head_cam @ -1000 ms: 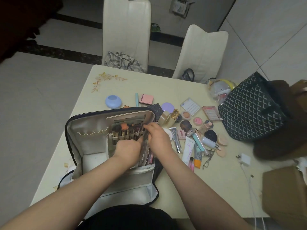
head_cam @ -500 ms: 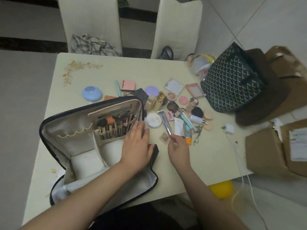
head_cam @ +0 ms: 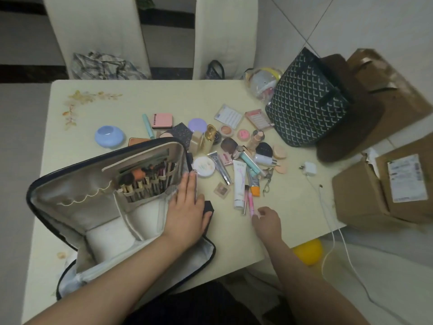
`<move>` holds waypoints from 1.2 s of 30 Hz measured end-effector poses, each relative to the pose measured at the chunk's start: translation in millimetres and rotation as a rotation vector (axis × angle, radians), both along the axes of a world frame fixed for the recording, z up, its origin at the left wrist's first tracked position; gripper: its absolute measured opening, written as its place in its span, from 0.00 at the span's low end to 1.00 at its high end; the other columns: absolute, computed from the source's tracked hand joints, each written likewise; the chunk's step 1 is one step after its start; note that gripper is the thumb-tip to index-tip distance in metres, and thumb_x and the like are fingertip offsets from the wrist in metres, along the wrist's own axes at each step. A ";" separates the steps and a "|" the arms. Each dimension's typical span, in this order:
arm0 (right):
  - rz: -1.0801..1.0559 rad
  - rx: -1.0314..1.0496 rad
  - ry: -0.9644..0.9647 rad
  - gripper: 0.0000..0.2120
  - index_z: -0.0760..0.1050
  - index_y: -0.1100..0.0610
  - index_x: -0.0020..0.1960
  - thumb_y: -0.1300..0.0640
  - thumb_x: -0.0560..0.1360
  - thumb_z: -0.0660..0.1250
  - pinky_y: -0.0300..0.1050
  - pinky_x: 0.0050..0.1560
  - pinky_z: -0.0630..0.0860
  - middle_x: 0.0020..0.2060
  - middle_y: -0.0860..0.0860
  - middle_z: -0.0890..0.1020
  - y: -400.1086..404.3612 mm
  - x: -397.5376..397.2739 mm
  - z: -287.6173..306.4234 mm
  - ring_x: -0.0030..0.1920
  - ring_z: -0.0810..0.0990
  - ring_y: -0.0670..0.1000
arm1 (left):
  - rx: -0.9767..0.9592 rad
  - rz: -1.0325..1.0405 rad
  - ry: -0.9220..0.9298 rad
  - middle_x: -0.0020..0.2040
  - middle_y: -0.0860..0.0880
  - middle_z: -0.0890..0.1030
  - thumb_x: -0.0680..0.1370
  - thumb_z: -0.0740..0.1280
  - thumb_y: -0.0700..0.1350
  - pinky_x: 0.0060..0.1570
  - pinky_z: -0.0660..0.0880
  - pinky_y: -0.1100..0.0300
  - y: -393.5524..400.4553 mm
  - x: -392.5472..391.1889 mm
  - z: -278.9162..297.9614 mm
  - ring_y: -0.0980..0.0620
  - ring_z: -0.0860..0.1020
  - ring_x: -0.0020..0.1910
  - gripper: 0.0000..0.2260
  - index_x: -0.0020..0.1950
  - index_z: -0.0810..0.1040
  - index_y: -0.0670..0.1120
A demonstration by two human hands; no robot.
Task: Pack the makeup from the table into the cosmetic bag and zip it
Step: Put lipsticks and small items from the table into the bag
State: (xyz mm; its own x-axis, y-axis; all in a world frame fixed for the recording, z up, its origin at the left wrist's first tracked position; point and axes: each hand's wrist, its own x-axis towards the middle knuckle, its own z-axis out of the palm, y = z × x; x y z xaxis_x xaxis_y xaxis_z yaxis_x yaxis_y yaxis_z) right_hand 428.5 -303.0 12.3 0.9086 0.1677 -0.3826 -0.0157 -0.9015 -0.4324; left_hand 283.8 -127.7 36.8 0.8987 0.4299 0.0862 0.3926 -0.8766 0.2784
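The navy cosmetic bag (head_cam: 70, 165) lies open on the left of the cream table (head_cam: 164, 97), its beige insert holding several brushes (head_cam: 150, 179). My left hand (head_cam: 185, 207) rests flat, fingers straight, on the insert's right edge. My right hand (head_cam: 267, 219) is to the right of the bag, its curled fingertips pinching the lower end of a slim pink tube (head_cam: 250, 201) that lies beside a white tube (head_cam: 240, 184). Loose makeup spreads behind: a round white compact (head_cam: 203, 166), a pink palette (head_cam: 162, 120), a blue jar (head_cam: 109, 137), sponges and small pots.
A dark patterned tote (head_cam: 307, 102) stands at the table's right rear. A white charger (head_cam: 309, 169) with its cable lies near the right edge. Cardboard boxes (head_cam: 365, 195) sit to the right, two white chairs (head_cam: 93, 36) stand behind, and a yellow ball (head_cam: 308, 250) is on the floor.
My right hand left the brushes in the bag and moved right over the table to the pink tube. My left hand slid to the insert's right edge and flattened. The camera tilted down.
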 end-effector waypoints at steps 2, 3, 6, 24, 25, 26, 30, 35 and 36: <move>0.014 -0.026 0.007 0.19 0.71 0.63 0.64 0.57 0.76 0.65 0.44 0.58 0.71 0.60 0.58 0.76 0.3 6.2 -2.8 0.59 0.75 0.56 | 0.019 -0.002 -0.005 0.74 0.35 0.58 0.68 0.72 0.53 0.55 0.74 0.43 -1.2 1.2 -1.1 0.36 0.57 0.74 0.16 0.45 0.78 0.42; 0.026 -0.038 0.013 0.19 0.71 0.63 0.64 0.57 0.76 0.66 0.44 0.58 0.70 0.60 0.59 0.76 0.9 8.6 -4.8 0.59 0.75 0.57 | 0.026 -0.003 -0.004 0.74 0.35 0.58 0.68 0.72 0.53 0.55 0.74 0.43 -2.3 1.9 -1.7 0.36 0.57 0.74 0.15 0.45 0.77 0.42; 0.065 -0.075 0.027 0.17 0.73 0.64 0.60 0.56 0.75 0.66 0.42 0.51 0.69 0.56 0.59 0.76 3.2 13.3 -11.0 0.57 0.76 0.57 | 0.035 0.000 0.018 0.75 0.35 0.57 0.66 0.72 0.53 0.55 0.74 0.43 -6.7 5.5 -3.4 0.36 0.56 0.74 0.16 0.44 0.76 0.43; 0.024 0.470 0.029 0.03 0.76 0.56 0.45 0.57 0.75 0.65 0.39 0.33 0.70 0.33 0.48 0.79 20.3 34.4 23.2 0.36 0.77 0.49 | 0.055 0.163 0.060 0.76 0.41 0.58 0.65 0.73 0.59 0.59 0.72 0.45 -19.3 15.9 -1.9 0.41 0.58 0.74 0.24 0.53 0.78 0.44; 0.057 0.504 0.038 0.02 0.76 0.55 0.46 0.58 0.74 0.65 0.37 0.33 0.70 0.34 0.48 0.79 23.8 35.9 28.6 0.37 0.77 0.49 | 0.050 0.172 0.056 0.76 0.41 0.58 0.66 0.73 0.58 0.60 0.72 0.45 -19.4 15.6 -0.7 0.41 0.59 0.74 0.24 0.55 0.78 0.44; 0.089 0.538 0.048 0.03 0.77 0.54 0.46 0.59 0.74 0.65 0.34 0.32 0.69 0.35 0.48 0.80 27.6 37.2 33.2 0.37 0.77 0.49 | 0.047 0.179 0.043 0.75 0.41 0.59 0.67 0.71 0.58 0.60 0.72 0.45 -19.3 14.8 0.5 0.41 0.60 0.73 0.24 0.56 0.78 0.44; 0.243 0.663 0.082 0.07 0.79 0.54 0.47 0.64 0.74 0.66 0.26 0.32 0.69 0.36 0.49 0.80 43.1 31.6 51.0 0.33 0.75 0.39 | 0.046 0.226 -0.022 0.73 0.43 0.65 0.72 0.59 0.58 0.61 0.71 0.47 -18.3 6.5 7.6 0.43 0.63 0.71 0.24 0.61 0.76 0.46; 0.317 0.793 0.089 0.08 0.80 0.55 0.49 0.65 0.73 0.67 0.40 0.39 0.75 0.38 0.49 0.82 66.4 7.1 67.7 0.34 0.78 0.43 | 0.023 0.241 0.008 0.71 0.42 0.68 0.73 0.59 0.57 0.60 0.71 0.47 -15.8 -11.3 13.3 0.43 0.65 0.70 0.25 0.66 0.73 0.48; 0.331 0.823 0.087 0.08 0.80 0.55 0.48 0.65 0.73 0.67 0.42 0.40 0.76 0.38 0.49 0.82 71.9 0.3 71.7 0.34 0.78 0.45 | 0.015 0.242 0.016 0.71 0.42 0.68 0.72 0.60 0.56 0.59 0.72 0.47 -14.3 -14.3 15.2 0.43 0.67 0.70 0.24 0.66 0.73 0.49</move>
State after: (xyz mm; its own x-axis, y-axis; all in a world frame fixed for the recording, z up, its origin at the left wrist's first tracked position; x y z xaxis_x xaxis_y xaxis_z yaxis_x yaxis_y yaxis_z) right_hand 428.9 -231.1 83.9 0.7385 0.6682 -0.0903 0.1276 -0.2700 -0.9544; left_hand 269.4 -142.0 52.0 0.7708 0.6319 0.0809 0.5962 -0.7603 0.2578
